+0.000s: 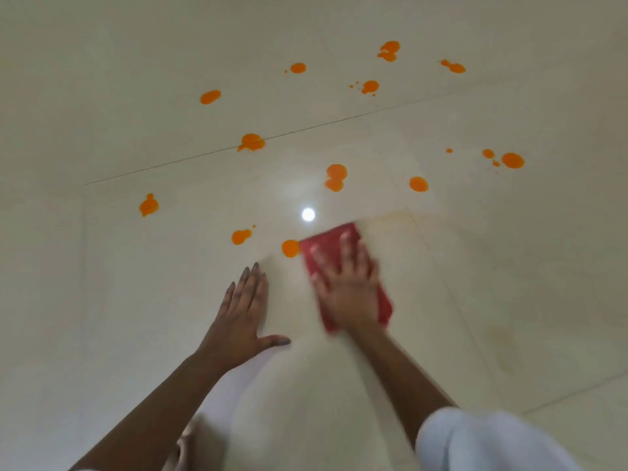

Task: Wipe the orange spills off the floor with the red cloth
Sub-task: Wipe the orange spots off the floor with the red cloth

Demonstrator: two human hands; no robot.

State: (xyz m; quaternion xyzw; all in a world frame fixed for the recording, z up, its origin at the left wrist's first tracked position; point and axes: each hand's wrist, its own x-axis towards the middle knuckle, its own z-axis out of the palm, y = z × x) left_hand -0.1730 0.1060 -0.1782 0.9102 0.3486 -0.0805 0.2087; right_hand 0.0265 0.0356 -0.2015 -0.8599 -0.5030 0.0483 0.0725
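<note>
My right hand (350, 283) presses flat on the folded red cloth (331, 248) with fingers spread; both are motion-blurred. The cloth's far left corner touches a round orange spill (290, 248). My left hand (244, 314) rests flat on the cream tiled floor (136, 300) beside the cloth, fingers straight, thumb out. Several more orange spills dot the floor ahead: one at left (149, 205), one in the middle (335, 177), one on the tile joint (251, 142), others at far right (512, 160) and far back (389, 51).
A faint yellowish smear (394, 220) lies on the tile right of the cloth. A bright lamp reflection (308, 214) shines just beyond it. A white-clad knee (482, 440) fills the lower right corner.
</note>
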